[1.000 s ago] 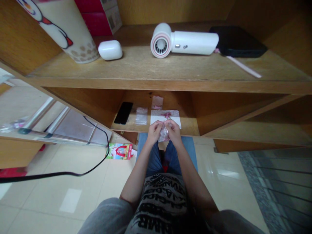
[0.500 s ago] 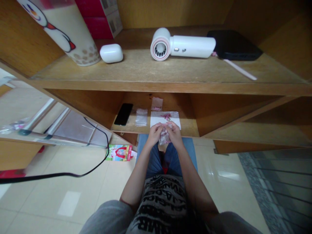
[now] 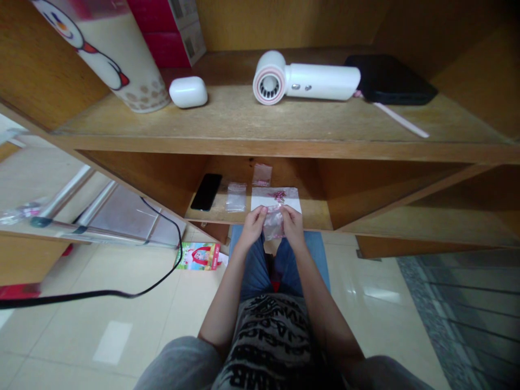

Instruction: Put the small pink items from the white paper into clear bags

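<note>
Between my two hands hangs a small clear plastic bag [image 3: 273,225] with a pinkish tint, held by its upper corners just off the lower shelf's front edge. My left hand [image 3: 254,223] pinches its left side. The right side is gripped by my right hand [image 3: 292,221]. Behind them lies a white paper sheet [image 3: 260,198] bearing a small heap of pink beads [image 3: 279,196]. Farther back is another clear bag [image 3: 262,174] with pink bits at its bottom. Flat clear bags [image 3: 236,197] lie left of the paper.
A black phone [image 3: 206,192] rests at the lower shelf's left. Above, the upper shelf holds a milk tea cup [image 3: 122,59], a white earbud case [image 3: 188,92], a white handheld fan [image 3: 309,81] and a black flat case [image 3: 392,78]. A black cable [image 3: 154,284] runs at left.
My hands have moved apart, from nearly touching over the bag to its two sides. The bag is now stretched wider and shows more between them.
</note>
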`<action>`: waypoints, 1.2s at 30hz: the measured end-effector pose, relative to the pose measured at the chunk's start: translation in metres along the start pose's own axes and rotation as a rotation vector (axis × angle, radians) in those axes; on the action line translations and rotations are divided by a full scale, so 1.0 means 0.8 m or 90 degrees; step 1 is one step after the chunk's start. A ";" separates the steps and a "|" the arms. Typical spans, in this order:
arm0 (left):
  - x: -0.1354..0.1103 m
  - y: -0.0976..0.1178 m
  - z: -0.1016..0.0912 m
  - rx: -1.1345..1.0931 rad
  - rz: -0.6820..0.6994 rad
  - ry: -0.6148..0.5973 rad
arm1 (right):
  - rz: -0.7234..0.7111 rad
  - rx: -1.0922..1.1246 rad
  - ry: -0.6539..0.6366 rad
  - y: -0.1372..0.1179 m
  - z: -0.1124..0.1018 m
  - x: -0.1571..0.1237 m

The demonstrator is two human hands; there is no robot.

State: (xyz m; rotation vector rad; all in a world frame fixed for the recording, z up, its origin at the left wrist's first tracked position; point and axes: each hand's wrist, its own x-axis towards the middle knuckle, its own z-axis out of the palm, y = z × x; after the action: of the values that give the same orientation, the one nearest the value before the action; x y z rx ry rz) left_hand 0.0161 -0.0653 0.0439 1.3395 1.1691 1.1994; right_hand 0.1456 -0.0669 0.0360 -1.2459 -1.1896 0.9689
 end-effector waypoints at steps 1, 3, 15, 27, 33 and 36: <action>0.000 0.001 -0.001 0.009 -0.002 -0.007 | 0.002 0.001 0.007 0.001 0.001 0.000; 0.000 -0.001 -0.002 0.020 -0.008 -0.014 | 0.002 0.006 0.013 0.004 0.001 0.001; 0.011 -0.022 -0.024 -0.025 0.025 0.251 | 0.050 0.043 -0.159 0.010 -0.006 0.024; -0.008 -0.044 -0.062 0.646 0.036 0.234 | 0.041 -0.035 0.014 0.048 0.035 0.182; -0.011 -0.051 -0.062 0.694 0.027 0.227 | 0.001 -0.214 0.005 0.054 0.050 0.196; -0.011 -0.051 -0.063 0.690 0.024 0.232 | -0.019 -0.303 -0.009 0.048 0.054 0.195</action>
State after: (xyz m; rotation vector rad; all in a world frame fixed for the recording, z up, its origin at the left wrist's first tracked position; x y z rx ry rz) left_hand -0.0371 -0.0675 0.0053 1.9438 2.2419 0.8349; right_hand 0.1315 0.0977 0.0143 -1.5869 -1.5000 0.6900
